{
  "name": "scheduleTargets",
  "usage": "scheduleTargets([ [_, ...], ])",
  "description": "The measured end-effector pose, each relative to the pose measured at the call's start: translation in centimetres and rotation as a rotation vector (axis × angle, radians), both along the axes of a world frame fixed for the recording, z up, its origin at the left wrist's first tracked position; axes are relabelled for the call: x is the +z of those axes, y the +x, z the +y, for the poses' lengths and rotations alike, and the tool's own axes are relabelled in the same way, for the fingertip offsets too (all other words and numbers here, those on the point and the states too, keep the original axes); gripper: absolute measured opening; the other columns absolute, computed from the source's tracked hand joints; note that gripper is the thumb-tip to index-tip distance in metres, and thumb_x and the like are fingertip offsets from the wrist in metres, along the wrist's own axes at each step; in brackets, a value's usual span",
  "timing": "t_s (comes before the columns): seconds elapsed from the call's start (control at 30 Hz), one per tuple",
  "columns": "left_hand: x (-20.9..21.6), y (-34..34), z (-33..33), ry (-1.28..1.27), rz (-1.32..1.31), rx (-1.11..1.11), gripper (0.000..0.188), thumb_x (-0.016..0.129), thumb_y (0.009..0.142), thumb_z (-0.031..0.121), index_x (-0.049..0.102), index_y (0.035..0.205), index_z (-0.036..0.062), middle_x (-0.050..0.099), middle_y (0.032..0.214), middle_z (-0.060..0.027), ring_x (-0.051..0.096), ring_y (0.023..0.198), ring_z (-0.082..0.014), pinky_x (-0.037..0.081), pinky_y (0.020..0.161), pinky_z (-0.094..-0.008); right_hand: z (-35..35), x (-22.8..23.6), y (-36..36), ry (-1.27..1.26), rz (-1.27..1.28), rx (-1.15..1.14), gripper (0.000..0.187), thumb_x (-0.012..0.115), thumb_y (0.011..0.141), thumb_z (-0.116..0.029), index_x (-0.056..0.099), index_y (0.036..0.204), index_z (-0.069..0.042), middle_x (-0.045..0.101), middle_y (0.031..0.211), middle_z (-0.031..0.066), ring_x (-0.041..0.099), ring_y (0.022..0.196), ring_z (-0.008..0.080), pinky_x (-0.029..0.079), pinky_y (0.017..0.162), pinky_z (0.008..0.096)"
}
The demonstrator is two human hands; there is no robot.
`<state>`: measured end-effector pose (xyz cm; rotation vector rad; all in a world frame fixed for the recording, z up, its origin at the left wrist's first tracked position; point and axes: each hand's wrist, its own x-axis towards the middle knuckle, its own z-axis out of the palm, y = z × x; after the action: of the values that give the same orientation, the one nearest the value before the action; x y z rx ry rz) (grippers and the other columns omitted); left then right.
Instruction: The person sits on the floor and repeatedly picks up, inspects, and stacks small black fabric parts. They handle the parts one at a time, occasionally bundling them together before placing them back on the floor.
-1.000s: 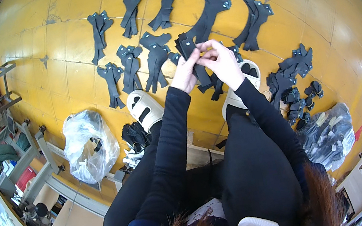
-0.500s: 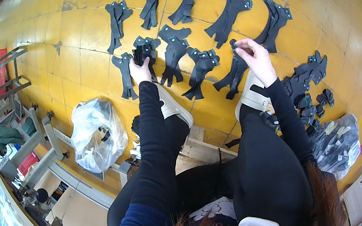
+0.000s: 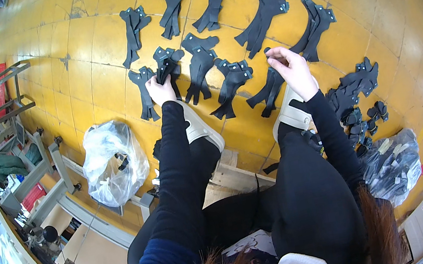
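Bundles of black fabric straps, several with small pale marks near their ends, lie in rows on the yellow floor. My left hand [image 3: 161,89] is closed on a few black straps [image 3: 164,72], held just above a bundle in the near row. My right hand [image 3: 294,71] has its thumb and fingertips brought together at the upper end of a black strap bundle [image 3: 270,89], in front of my right shoe. A small dark end shows past those fingertips; the grip itself is partly hidden. Left of my left hand lies another bundle [image 3: 144,94].
A clear plastic bag [image 3: 114,163] stands at left, beside grey metal frames [image 3: 91,218]. On the right are a heap of black straps [image 3: 355,84], small dark rolled pieces [image 3: 356,126] and a filled plastic bag [image 3: 393,168]. My pale shoes [image 3: 200,125] flank the nearest bundles.
My left hand has moved slightly down and left, still with the straps. My right hand has shifted slightly left, its fingers bent near the strap end. The whole view has shifted a little.
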<state>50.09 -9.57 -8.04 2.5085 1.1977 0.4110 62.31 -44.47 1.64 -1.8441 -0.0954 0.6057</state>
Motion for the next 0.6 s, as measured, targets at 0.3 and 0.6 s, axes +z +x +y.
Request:
scheduleTargets([
  [0.3,7.4,3.1,2.3,-1.09,0.003,0.056,0.019,0.074,0.076,0.015,0.057,0.071,0.0123,0.04,0.054,0.0078,0.032,0.043,-0.0044,0.03,0.045,-0.0228,-1.2,1.3,1.3,0.029,0.037,-0.002,0.02,0.06,0.088,-0.01,0.063,0.104,0.001,0.066,0.09,0.0037,0.058,0.079,0.0082,0.047,0.074,0.023],
  [0.6,20.0,1.7,-7.4,-1.643,0.117,-0.01,0.016,0.071,0.081,0.011,0.058,0.089,0.0095,0.046,0.063,0.0065,0.036,0.049,-0.004,0.037,0.053,-0.0232,8.8,5.1,-3.7,0.512,0.395,0.199,0.018,0.065,0.087,-0.013,0.063,0.097,0.0,0.062,0.079,0.0005,0.056,0.073,0.0055,0.045,0.067,0.0215],
])
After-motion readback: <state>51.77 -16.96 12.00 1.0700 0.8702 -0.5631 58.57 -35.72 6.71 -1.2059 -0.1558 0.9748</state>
